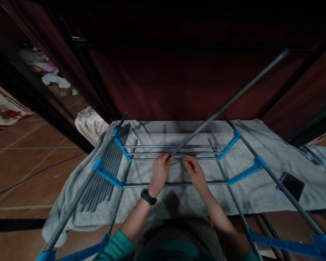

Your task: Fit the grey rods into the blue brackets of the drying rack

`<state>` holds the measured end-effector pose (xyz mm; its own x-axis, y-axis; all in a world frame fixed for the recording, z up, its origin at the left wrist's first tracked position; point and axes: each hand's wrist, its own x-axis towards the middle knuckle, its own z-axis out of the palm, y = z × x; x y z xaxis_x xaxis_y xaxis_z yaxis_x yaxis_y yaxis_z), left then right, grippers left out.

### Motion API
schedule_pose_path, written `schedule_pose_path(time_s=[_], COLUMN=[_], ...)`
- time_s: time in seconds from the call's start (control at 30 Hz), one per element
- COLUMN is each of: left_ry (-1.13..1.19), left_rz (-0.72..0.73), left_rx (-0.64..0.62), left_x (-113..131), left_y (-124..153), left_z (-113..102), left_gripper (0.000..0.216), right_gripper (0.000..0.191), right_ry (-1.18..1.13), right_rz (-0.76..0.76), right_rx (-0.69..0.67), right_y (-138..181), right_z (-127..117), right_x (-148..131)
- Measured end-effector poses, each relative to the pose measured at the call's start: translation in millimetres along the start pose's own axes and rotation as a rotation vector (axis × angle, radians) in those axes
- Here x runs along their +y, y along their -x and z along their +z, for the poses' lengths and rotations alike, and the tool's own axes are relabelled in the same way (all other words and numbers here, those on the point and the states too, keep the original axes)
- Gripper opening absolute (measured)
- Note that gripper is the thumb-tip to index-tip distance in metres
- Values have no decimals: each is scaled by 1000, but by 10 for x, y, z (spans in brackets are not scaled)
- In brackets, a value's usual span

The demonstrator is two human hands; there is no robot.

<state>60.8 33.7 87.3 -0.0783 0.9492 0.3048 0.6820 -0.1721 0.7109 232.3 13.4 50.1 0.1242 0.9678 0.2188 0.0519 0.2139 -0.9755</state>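
Centrally, head view: a rack frame (201, 146) of grey rods and blue connectors (121, 145) is seen lying on a grey blanket (282, 145) spread over a tiled floor (21, 163). The left hand (160, 169) is set near the middle of the blanket, fingers curled about the lower end of a long rod (228, 104). That rod is tilted up and away toward the blanket's far right corner, its upper end blurred against the dark. The right hand (195, 171) is placed just beside the left, fingertips bent down at the frame's near cross rods. Whether a rod is pinched cannot be told, the contact being hidden by the knuckles. A watch (148, 197) is worn on the left wrist. Spare rods (105, 174) are bundled along the blanket's left edge, partly covered by the frame's side rail. A dark phone (292, 185) is noted near the right edge. The frame's nearest corners are cut off at the bottom. Behind the far edge, a dark red curtain (179, 83) is barely made out.
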Motion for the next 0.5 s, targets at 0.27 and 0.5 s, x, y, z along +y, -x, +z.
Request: schedule_pose_path(time_s=[0.27,0.5], left_ry=[631,797], left_rz=[-110,-124], left_rx=[-43,-133], left_x=[305,444], left_y=[-39,69], left_z=[131,307], left_gripper=[15,13], right_gripper=[36,29], right_ry=[254,406], right_rz=[-108,-79], right_rx=[-75,-69], right_y=[207,215], right_z=[16,-88], right_x=[390,487])
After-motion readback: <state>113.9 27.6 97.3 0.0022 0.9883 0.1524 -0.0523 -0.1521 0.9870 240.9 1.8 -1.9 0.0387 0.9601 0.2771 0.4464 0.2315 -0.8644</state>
